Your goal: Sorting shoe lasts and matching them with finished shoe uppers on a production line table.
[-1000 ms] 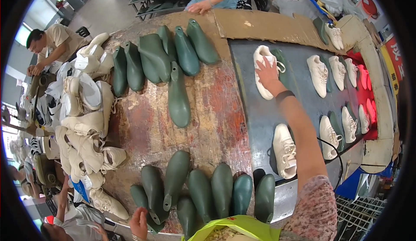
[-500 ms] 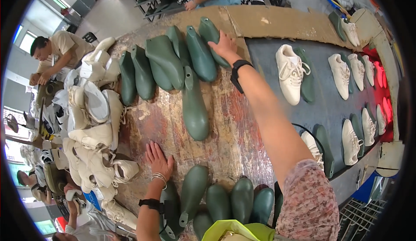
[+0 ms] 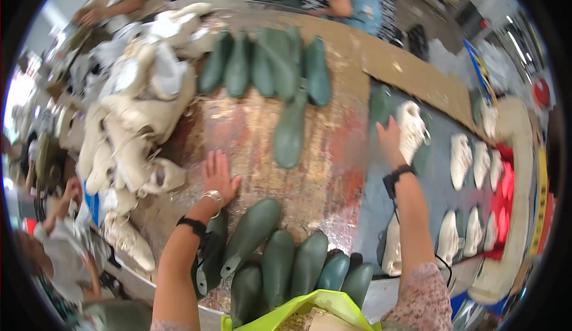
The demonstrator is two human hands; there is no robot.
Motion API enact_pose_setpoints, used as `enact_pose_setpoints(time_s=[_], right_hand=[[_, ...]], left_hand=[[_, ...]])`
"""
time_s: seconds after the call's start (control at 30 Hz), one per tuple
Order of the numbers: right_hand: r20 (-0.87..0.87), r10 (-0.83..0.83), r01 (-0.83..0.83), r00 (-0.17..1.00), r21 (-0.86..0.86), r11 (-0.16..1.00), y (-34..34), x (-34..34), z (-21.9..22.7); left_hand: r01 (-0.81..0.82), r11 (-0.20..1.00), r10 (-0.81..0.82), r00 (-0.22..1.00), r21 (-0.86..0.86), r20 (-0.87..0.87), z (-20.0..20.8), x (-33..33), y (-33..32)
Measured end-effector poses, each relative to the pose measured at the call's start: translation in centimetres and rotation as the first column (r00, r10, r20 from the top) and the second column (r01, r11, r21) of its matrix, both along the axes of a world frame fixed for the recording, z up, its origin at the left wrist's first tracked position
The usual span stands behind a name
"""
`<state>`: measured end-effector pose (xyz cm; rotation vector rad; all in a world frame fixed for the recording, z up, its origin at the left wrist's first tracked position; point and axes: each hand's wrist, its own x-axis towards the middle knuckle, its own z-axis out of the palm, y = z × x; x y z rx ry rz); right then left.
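Note:
My left hand (image 3: 219,175) lies flat on the worn wooden table (image 3: 238,134) with its fingers spread, holding nothing. Over the grey belt on the right is my right hand (image 3: 390,141), fingers apart, just below a green shoe last (image 3: 379,103). A cream lace-up shoe (image 3: 411,131) lies beside that hand, with another green last (image 3: 423,152) partly behind it. One green last (image 3: 290,134) rests alone in the middle of the table. Several more lasts (image 3: 237,66) are lined up at its far side, and others (image 3: 279,265) lie along the near edge.
A heap of cream shoe uppers (image 3: 131,104) covers the table's left side. Cream shoes (image 3: 460,161) and lasts run along the belt (image 3: 372,212) toward a red-lit opening (image 3: 499,206). Cardboard (image 3: 411,69) borders the belt's far side. A yellow-green bag (image 3: 322,307) is close to me. Other people work nearby.
My right hand has moved a green last from the far row onto the belt and let go of it. My left hand stays on the table. The view has swung right.

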<state>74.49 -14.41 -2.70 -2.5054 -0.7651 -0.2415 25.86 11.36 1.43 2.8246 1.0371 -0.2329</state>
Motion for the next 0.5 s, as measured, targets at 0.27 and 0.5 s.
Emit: enact_pose_setpoints(time_s=[0.27, 0.5], right_hand=[[-0.114, 0.300, -0.286, 0.947, -0.722, 0.629, 18.3, -8.1, 17.5], [-0.083, 0.825, -0.826, 0.559, 0.035, 0.562, 41.0, -34.6, 19.3]], left_hand=[[0.013, 0.999, -0.014, 0.999, -0.044, -0.032, 0.0, -0.5, 0.6], [0.006, 0.994, -0.010, 0.999, -0.108, -0.039, 0.6, -1.2, -0.2]])
